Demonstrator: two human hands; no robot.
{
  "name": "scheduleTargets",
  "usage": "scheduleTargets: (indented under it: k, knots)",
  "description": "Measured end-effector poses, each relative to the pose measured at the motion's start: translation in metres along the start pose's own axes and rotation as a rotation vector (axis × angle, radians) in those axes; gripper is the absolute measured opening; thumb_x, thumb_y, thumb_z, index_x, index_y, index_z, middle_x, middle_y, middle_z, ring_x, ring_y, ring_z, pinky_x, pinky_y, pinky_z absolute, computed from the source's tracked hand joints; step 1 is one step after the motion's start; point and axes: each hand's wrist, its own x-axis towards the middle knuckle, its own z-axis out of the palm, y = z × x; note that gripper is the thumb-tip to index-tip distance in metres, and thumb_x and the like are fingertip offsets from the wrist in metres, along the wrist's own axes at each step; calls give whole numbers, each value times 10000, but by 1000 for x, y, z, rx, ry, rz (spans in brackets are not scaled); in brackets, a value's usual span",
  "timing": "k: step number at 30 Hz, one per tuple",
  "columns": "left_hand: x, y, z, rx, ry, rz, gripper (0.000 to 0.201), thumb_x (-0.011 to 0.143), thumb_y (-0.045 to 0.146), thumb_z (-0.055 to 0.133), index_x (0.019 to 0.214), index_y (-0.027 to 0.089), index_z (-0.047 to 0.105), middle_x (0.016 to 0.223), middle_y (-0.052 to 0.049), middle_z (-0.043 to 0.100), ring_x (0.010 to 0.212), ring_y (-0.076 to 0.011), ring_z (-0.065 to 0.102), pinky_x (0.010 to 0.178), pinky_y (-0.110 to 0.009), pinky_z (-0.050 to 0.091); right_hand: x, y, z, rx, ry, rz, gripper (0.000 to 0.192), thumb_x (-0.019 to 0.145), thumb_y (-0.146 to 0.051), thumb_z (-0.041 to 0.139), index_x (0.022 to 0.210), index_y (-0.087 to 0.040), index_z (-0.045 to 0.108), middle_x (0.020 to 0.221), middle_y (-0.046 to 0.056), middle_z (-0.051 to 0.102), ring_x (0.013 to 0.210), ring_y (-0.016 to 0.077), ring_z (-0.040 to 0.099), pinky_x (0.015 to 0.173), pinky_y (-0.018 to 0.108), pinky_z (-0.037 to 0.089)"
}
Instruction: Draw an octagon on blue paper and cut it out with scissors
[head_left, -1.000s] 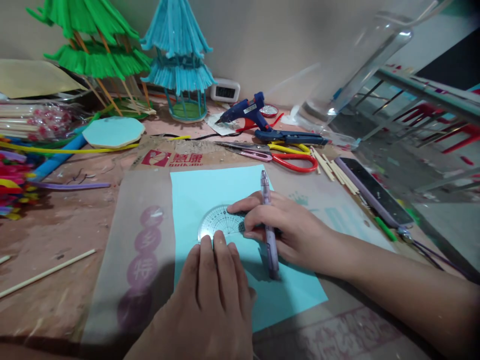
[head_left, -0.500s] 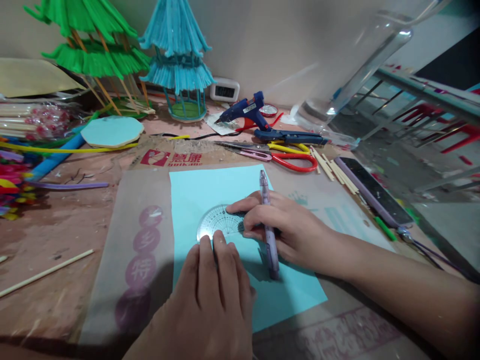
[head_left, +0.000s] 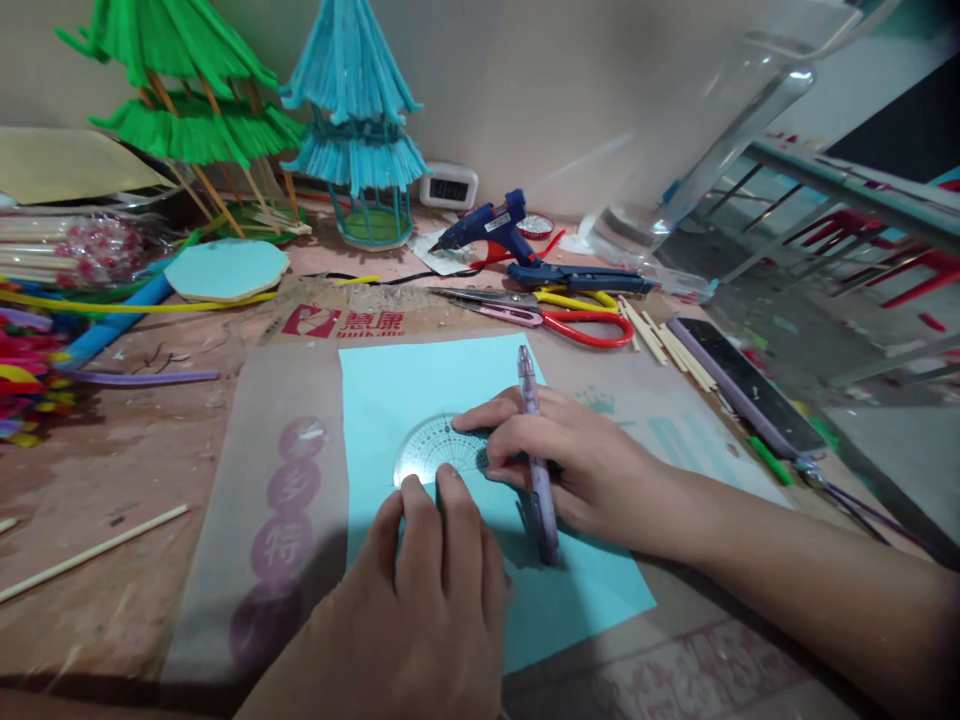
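A clear half-round protractor lies flat on a sheet of light blue paper. My left hand rests on the paper, fingers stretched out, with two fingertips on the protractor's lower straight edge. At the protractor's right end, my right hand touches it with its fingertips, the index finger along the curved edge. A light purple pen is tucked between the fingers of that hand, slanting, its clear end upward. The right end of the protractor is partly hidden by those fingers.
Under the paper lies printed cardboard. Behind it are red-handled scissors, yellow-handled scissors, a blue glue gun and a small clock. Green and blue pavilion models stand behind; a phone lies right.
The left fingertips have shifted slightly along the protractor's lower edge, with the fingers a little more bent. My right hand, the pen and the protractor stay nearly in place.
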Motion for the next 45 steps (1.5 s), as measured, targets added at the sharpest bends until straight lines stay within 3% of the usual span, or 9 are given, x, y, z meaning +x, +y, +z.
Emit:
scheduleTargets:
  k: [4,12,26,36,45]
  knots:
    - [3,-3,-4,-32,-107,3,328,976,223,464,1185,51,649,1242,-227,683,1006,-327,721,780,-378,568,0,0,0,2,5,1,94,951,-129,593,940,-220,574,1203,104,686,1116,232,630,936,390,493]
    - [6,-2,4,-80,-82,-61,296,953,231,445,1127,126,659,1190,-181,715,936,-322,691,772,-434,558,0,0,1,0,15,-12,93,949,-127,591,948,-220,584,1188,119,693,1143,232,633,941,392,499]
    - [7,0,8,-95,-89,-49,312,963,240,426,1150,100,633,1204,-205,701,981,-350,687,807,-471,550,0,0,1,-4,21,-25,82,957,-123,580,943,-204,589,1210,119,698,1150,225,633,959,369,483]
    - [1,2,1,25,-24,-9,356,1035,260,430,1174,-2,626,1220,-235,688,1021,-351,720,831,-414,559,0,2,1,9,17,-10,84,948,-113,595,936,-195,581,1218,106,688,1129,225,628,954,369,474]
    - [-3,8,5,62,105,-5,317,1042,128,380,1124,-56,625,1059,-205,744,947,-314,749,789,-376,582,1,0,0,15,5,-14,97,952,-98,581,920,-189,580,1213,117,691,1163,213,621,966,353,464]
